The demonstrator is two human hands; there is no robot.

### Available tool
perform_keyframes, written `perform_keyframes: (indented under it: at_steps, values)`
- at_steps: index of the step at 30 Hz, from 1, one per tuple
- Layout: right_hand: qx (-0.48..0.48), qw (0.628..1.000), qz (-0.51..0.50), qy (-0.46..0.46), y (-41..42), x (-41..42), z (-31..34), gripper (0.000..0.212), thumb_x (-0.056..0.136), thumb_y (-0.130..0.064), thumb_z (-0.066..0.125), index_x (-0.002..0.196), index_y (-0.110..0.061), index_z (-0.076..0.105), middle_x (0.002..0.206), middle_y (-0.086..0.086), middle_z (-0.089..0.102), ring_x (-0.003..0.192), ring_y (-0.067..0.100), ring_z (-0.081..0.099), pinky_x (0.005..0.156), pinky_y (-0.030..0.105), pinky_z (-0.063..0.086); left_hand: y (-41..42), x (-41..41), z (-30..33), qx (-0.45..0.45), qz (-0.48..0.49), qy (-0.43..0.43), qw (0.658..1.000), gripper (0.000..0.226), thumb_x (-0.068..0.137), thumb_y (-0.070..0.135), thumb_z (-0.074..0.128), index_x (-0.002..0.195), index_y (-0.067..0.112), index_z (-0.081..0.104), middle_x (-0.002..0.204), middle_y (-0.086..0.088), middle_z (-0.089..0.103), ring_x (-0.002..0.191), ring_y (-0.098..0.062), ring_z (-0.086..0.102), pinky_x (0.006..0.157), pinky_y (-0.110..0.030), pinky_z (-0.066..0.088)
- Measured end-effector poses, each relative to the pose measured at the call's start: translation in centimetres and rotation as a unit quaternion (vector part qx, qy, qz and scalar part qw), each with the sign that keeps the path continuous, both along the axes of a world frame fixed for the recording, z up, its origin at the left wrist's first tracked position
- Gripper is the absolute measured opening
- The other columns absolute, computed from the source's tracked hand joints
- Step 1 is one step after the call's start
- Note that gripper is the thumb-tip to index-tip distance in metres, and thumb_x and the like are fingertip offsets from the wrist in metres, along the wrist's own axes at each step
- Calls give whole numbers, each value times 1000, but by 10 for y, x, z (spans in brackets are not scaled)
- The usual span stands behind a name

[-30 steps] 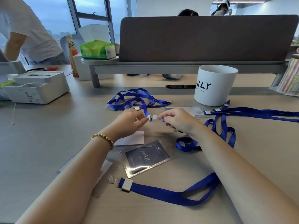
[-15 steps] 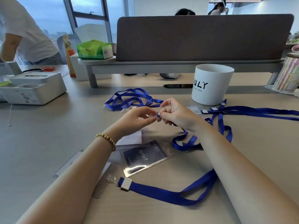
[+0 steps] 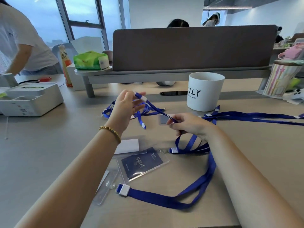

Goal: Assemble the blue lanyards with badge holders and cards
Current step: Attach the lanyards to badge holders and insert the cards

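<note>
Two hands on one strap right now. My left hand (image 3: 126,106) is raised off the worktop (image 3: 49,153), fingers fairly straight and spread; the lanyard (image 3: 154,107) runs over them, its white crimp (image 3: 144,98) at my fingertips, and a short tail hangs below with a white snap button (image 3: 143,125). I cannot tell for sure whether my thumb pinches it there. From that crimp the strap slopes down and to the right into my right hand (image 3: 189,124), whose fingers are curled and pinching the doubled ribbon. The hands are apart, the strap drawn fairly straight between them.

I judge this strap to be very light, limp and somewhat slick; it will sag, twist and slide through a loose pinch. The stiffest spots are the crimp and the button, so I would hold there, flat between thumb and finger.

Nearer me than my left hand lie a white card (image 3: 128,146) and a clear holder (image 3: 143,163) with a dark card in it. The holder looks thin, glossy and bendy; I would take it by its top tab edge.

Below my right hand a second lanyard (image 3: 189,198) loops on the worktop, its clip end (image 3: 124,189) touching another clear holder (image 3: 107,188). Beyond my right hand stands a white cup (image 3: 204,92), with more blue straps (image 3: 255,116) stretching off to the right.
</note>
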State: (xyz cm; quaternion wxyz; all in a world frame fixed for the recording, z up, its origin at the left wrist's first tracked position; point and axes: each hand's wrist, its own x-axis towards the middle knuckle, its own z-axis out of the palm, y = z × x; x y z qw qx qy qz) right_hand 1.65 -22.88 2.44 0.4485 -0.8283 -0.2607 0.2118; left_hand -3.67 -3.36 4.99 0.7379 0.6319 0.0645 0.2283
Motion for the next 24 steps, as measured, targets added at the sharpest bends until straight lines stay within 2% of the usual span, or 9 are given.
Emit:
perform_keyframes:
  at_steps: [3,5,7,9,13,16,19,21,24]
  values:
    - [-30,1000,-8,-6,-5,-3,1,10,93,-11,52,96,-11,62,74,0,56,64,12,54,67,23,51,-11,2,18,-170,-32,-63,983,28,95,9,23,81,4,47,83,-11,73,83,-23,71,76,-31,57]
    - [-78,997,-14,-6,-10,-5,3,13,94,-13,49,95,-9,62,71,1,57,63,12,54,64,21,48,-17,2,29,-252,-42,-103,961,36,94,9,22,69,5,47,58,-4,66,60,-17,68,64,-27,57]
    - [-126,991,-30,-24,-15,-6,4,18,95,-17,46,86,-11,61,70,1,58,63,12,54,67,24,46,-23,4,37,-312,-30,-127,941,35,95,11,25,62,11,36,44,3,46,38,-11,47,46,-21,47]
    - [-205,972,-66,-97,-19,-4,6,25,97,-23,39,88,-11,59,76,3,60,68,15,55,65,26,44,-28,8,43,-301,-17,-110,947,35,95,12,26,61,15,30,41,6,33,33,-8,27,38,-18,33]
    - [-371,864,-161,-299,-28,2,23,37,100,-21,27,122,-8,53,118,16,54,108,33,51,81,36,43,-44,16,45,-167,-19,-48,985,33,95,13,25,63,15,29,48,4,27,33,-7,23,37,-18,31]
    - [-280,888,-194,-308,-28,16,41,32,97,-6,30,121,0,52,108,18,59,88,31,56,67,30,41,-56,30,43,-22,-14,3,1000,22,99,22,27,83,15,39,57,3,29,41,-8,26,43,-23,34]
    - [8,958,-255,-134,-25,29,59,30,98,-12,26,104,-4,55,73,12,62,51,17,61,46,19,44,-67,50,48,123,-2,82,989,31,98,44,25,91,19,41,63,4,33,49,-10,30,52,-24,33]
    - [119,957,-258,-60,-24,34,71,31,98,-10,22,102,-7,53,66,10,62,35,8,59,36,13,43,-74,64,49,232,-25,104,967,36,96,48,27,103,17,42,70,6,39,57,-7,38,55,-22,34]
    - [196,945,-256,-53,-25,51,83,30,97,-7,26,102,-7,55,74,11,66,36,5,60,36,14,45,-84,80,48,388,-94,95,912,34,92,44,45,114,18,39,80,7,51,69,-6,49,61,-19,41]
